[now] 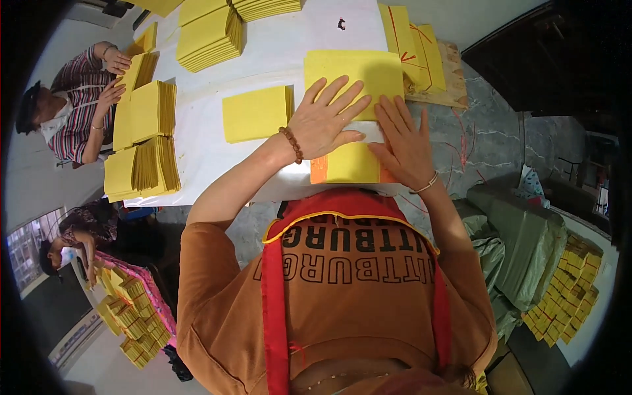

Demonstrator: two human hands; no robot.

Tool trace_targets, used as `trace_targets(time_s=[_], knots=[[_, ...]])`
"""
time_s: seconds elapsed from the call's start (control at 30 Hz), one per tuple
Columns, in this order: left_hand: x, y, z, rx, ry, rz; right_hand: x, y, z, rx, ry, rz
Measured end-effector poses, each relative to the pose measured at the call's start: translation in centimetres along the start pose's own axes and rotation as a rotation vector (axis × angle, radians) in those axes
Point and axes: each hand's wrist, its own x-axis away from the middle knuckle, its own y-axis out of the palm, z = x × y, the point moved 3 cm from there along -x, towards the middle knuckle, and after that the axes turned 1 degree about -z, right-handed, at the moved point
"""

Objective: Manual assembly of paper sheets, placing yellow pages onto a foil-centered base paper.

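Stretching beneath the fingers, a smooth white tabletop (276, 56) is being partly covered by yellow paper, and well to the right of the fingers a grey marbled floor (487, 155) is being shown. On a flat, rectangular yellow paper sheet (352, 66), the left hand (322, 122) is being laid palm down, its fingers spread apart; just beside it the right hand (409, 145) is being laid flat, its fingers straight and slightly apart. The sheet's near part is being partly hidden by both hands. On the body side of the thumbs, a yellow paper piece with orange ends (352, 164) is being partly covered by the right hand. Left of the left fingers, a rectangular yellow paper stack (257, 113) is being supported. Past the right fingertips, yellow paper bundles tied with red string (428, 56) are being borne by a pale wooden board (454, 79). Far left of the fingers, a thick yellow stack (140, 71) is being touched by a co-worker in a striped shirt (76, 99).
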Motion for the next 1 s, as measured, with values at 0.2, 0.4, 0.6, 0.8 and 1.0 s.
trace_targets(time_s=[0.2,0.4,0.6,0.8,1.0], knots=[[-0.9,-0.3,-0.4,-0.009,0.030,0.089,0.3,0.4,1.6,-0.173,0.062,-0.152],[-2.4,-0.4,1.1,-0.254,0.029,0.098,0.1,-0.1,3.6,-1.492,0.226,-0.062],[-0.5,-4.6,-2.8,0.044,-0.136,0.445,0.4,-0.7,2.4,-1.322,0.108,0.327],[11.5,-0.8,-9.6,-0.171,-0.248,0.428,1.6,1.3,3.2,-1.057,0.155,0.047],[15.1,4.3,-10.6,-0.290,-0.322,0.277,1.1,0.9,2.0,-0.858,0.087,0.038]])
